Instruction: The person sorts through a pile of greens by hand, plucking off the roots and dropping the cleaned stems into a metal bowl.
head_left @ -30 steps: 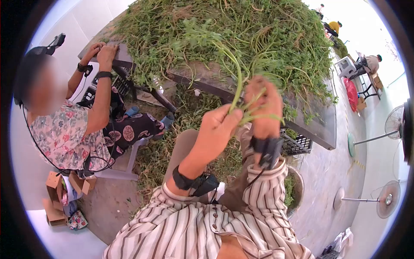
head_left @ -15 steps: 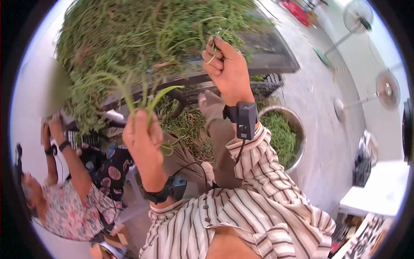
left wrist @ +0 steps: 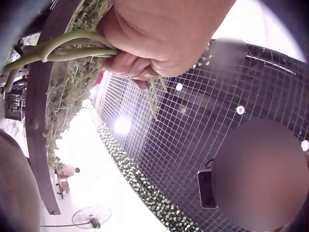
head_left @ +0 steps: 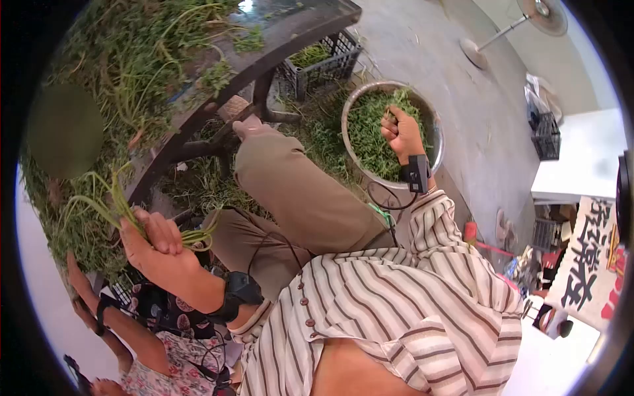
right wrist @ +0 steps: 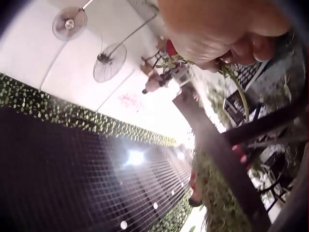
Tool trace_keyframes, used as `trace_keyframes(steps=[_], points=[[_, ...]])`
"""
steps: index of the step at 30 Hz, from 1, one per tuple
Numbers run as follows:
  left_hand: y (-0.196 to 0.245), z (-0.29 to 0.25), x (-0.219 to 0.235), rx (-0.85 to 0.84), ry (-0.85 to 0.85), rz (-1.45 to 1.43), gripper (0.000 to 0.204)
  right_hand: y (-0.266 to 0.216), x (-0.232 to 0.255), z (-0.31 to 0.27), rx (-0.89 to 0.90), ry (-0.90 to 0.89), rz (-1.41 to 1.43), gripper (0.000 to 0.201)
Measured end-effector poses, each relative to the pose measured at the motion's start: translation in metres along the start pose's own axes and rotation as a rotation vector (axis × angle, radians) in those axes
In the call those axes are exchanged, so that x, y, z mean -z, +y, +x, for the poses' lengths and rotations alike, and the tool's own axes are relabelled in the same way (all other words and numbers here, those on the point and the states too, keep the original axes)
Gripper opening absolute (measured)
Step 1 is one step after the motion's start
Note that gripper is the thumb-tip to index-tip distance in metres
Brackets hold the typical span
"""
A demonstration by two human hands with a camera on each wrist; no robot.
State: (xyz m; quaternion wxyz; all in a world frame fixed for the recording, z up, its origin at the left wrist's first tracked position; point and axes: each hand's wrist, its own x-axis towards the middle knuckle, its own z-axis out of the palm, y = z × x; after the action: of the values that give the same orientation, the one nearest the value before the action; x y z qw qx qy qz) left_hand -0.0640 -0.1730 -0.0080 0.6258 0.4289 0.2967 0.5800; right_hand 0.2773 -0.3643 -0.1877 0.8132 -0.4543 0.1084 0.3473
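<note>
My left hand grips several long green stems near the front edge of the table. The stems stick out past the thumb side, and their other ends loop out below the fingers. In the left wrist view, the thick pale-green stems cross in front of the dark table edge. Over a round metal basin of green leaves, my right hand has its fingers curled. It pinches a leafy green sprig, whose stem hangs from the fingers in the right wrist view.
A heap of leafy plants covers the dark table. A black crate with greens stands beneath it. Plant scraps litter the floor around my legs. Another person sits at my left. A fan stands beyond the basin.
My right hand has moved from the table, down and right, to over the basin with the sprig. My left hand has moved left, still holding the stems. The head view has turned right.
</note>
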Motion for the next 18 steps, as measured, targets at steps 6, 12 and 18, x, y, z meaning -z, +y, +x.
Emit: trace_keyframes(steps=[6, 12, 18], points=[[-0.003, 0.001, -0.005, 0.066, -0.082, -0.037, 0.026, 0.013, 0.092, 0.002, -0.062, 0.303, 0.033, 0.025], [-0.005, 0.005, -0.002, 0.072, -0.111, -0.038, 0.027, 0.01, 0.129, 0.017, -0.046, 0.41, -0.018, 0.024], [-0.005, 0.006, -0.001, 0.064, -0.097, -0.029, 0.027, -0.016, 0.148, 0.039, -0.042, 0.533, -0.092, 0.021]])
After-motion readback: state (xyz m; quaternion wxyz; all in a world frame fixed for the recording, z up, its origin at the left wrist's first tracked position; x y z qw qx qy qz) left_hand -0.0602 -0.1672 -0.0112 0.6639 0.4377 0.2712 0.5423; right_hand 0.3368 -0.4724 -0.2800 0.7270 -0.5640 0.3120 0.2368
